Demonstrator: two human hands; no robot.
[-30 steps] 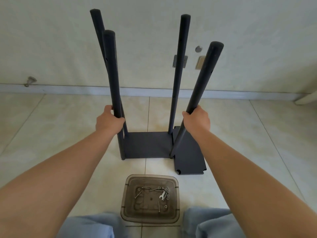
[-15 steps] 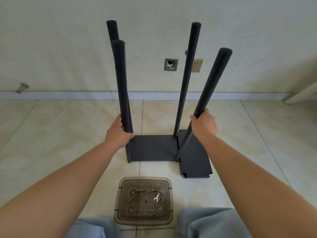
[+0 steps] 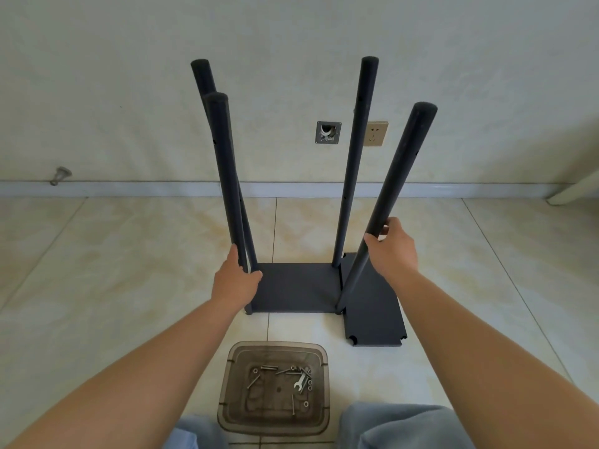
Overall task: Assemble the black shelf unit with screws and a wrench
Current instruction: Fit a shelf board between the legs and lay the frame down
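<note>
Both hands had slid lower on the front poles of the shelf frame [image 3: 296, 288], which stood behind the tray [image 3: 275, 388]. Left hand [image 3: 235, 283] fingers gripped one pole; right hand [image 3: 390, 251] fingers loosely wrapped the tilted pole [image 3: 393, 196], which might fall if released.

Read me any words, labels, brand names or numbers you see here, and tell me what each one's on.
None can be read.
Wall socket: only slots, no lettering.
Open wall box: no legible mark.
Shelf posts, loose panel, tray, wrench: no print visible.
</note>
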